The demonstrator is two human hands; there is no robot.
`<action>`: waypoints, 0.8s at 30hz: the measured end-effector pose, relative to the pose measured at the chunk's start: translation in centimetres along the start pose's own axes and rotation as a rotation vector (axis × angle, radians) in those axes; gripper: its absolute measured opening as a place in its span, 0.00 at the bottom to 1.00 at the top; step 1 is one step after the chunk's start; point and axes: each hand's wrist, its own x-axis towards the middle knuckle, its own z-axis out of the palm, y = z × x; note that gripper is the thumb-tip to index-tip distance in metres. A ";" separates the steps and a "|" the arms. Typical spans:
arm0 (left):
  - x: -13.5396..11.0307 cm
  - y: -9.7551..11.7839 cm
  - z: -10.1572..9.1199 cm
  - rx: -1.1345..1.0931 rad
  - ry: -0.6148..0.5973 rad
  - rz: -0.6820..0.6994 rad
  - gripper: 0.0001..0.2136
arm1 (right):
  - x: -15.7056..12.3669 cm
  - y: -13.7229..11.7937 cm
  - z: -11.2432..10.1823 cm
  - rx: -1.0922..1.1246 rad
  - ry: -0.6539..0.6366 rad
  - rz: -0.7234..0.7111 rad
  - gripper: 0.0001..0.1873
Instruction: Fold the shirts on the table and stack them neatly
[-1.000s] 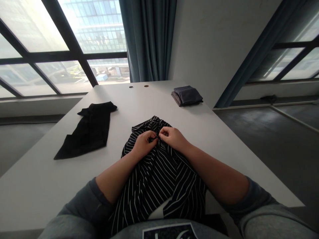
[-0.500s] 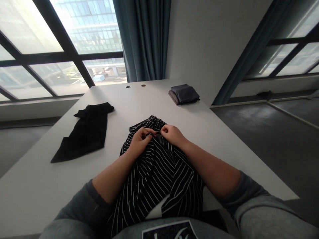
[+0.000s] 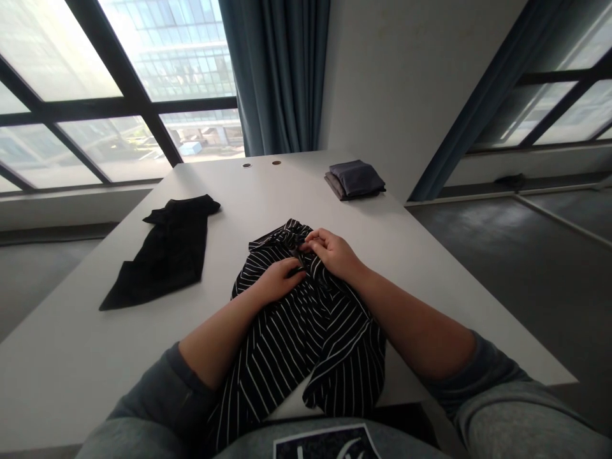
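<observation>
Left hand (image 3: 278, 281) dropped lower on striped garment (image 3: 306, 338); right hand (image 3: 333, 252) pinching.

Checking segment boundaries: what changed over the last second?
Left hand slid back toward the person and right hand edged away, so their fingertips no longer meet level. Both keep pinching the striped cloth, now more bunched at the top. Black cloth, grey stack and table unchanged.
</observation>
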 end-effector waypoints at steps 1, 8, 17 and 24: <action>0.1 -0.1 -0.1 -0.047 0.033 -0.038 0.06 | -0.1 -0.4 -0.1 -0.039 -0.015 -0.025 0.07; 0.5 -0.3 -0.9 -0.342 0.214 -0.246 0.07 | -0.8 -1.9 0.2 -0.411 -0.186 -0.142 0.05; 0.3 0.2 -0.7 -0.308 0.281 -0.306 0.14 | -0.8 -1.4 0.8 -0.241 -0.084 0.012 0.05; 0.3 0.3 -0.7 -0.232 0.375 -0.323 0.11 | -0.5 -0.2 1.0 -0.034 -0.085 0.090 0.09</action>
